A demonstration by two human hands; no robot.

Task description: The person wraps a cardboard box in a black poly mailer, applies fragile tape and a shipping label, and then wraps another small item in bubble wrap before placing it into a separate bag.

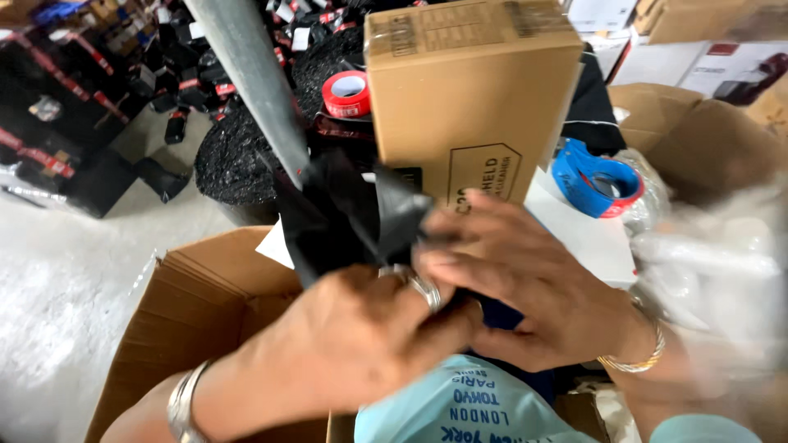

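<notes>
My left hand [345,336] and my right hand [525,283] meet at the centre of the view, both gripping a crumpled black plastic bag [345,209]. The bag rises above my knuckles and hides what it wraps. My left hand wears a ring and a silver bangle; my right wrist carries a thin gold bangle. Just behind the bag stands a sealed brown cardboard box [468,90], upright, with a printed black label on its front.
An open brown carton [197,303] sits at lower left. A red tape roll [346,93] lies on a black heap behind. A blue tape dispenser [595,176] rests on a white surface. A grey pole [250,74] slants down. Clear plastic wrap is at right.
</notes>
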